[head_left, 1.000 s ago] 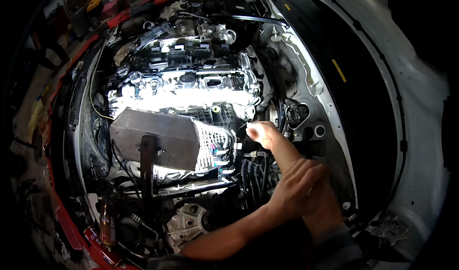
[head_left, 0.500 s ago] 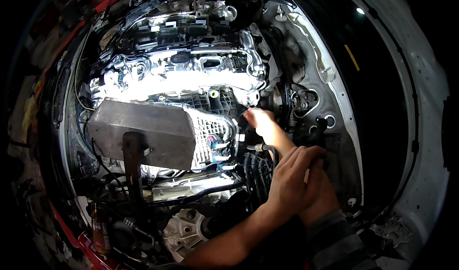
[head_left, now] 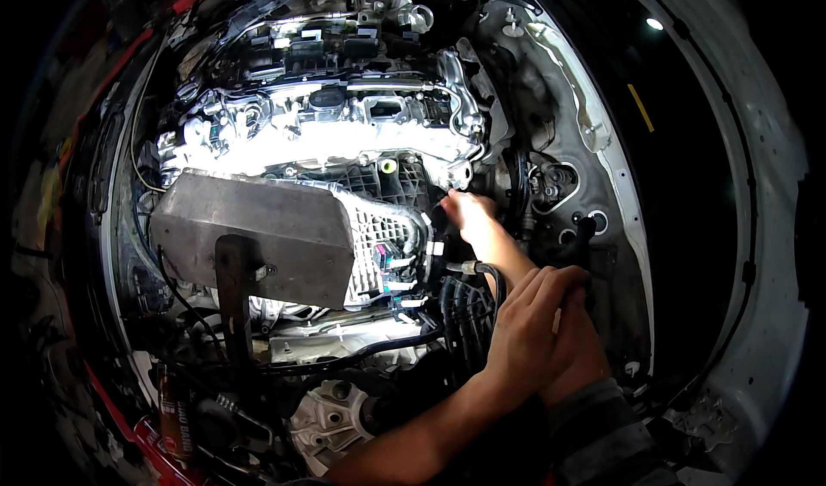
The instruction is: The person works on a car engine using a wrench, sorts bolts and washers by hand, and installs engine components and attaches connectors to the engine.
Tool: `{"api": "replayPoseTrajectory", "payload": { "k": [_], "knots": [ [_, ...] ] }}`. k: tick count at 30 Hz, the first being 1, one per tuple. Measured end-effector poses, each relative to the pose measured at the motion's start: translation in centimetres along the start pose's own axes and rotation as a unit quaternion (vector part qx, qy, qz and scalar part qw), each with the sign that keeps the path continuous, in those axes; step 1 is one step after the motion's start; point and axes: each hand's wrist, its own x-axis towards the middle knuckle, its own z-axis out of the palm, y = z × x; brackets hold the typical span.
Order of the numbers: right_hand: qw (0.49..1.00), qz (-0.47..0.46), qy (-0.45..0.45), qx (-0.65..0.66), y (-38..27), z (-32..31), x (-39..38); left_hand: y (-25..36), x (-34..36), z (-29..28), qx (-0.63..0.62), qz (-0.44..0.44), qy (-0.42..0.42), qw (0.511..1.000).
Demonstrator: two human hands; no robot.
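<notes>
- Black plastic connector (head_left: pixel 440 204) at the silver engine's (head_left: pixel 327 129) right edge: small, stiff, likely brittle; grip its body, not the wires
- Right hand (head_left: pixel 471 218) fingertips touch it, grip unclear
- Left hand (head_left: pixel 533 331) curled over the right wrist, hold hidden

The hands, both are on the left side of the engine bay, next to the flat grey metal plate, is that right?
Not quite. The head view shows both hands, left and right, on the right side of the engine bay, apart from the flat grey metal plate, which sits to their left.
</notes>
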Motion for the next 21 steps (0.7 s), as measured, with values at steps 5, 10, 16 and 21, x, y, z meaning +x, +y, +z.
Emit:
{"api": "replayPoseTrajectory", "payload": {
  "k": [5, 10, 16, 21],
  "knots": [
    [0.998, 0.001, -0.035, 0.045, -0.3, -0.2, -1.7, 0.1, 0.1, 0.0, -0.005, -0.003, 0.005, 1.000],
    [0.995, 0.030, -0.064, 0.074, -0.5, -0.1, -2.2, 0.2, 0.2, 0.0, -0.008, -0.004, 0.006, 1.000],
    [0.985, 0.118, -0.090, 0.091, -1.7, 0.5, -2.3, 0.1, 0.2, -0.1, -0.006, -0.002, 0.007, 1.000],
    [0.990, 0.061, -0.081, 0.094, -0.9, 0.0, -2.7, 0.1, 0.1, 0.0, -0.010, -0.010, 0.000, 1.000]
  ]
}}
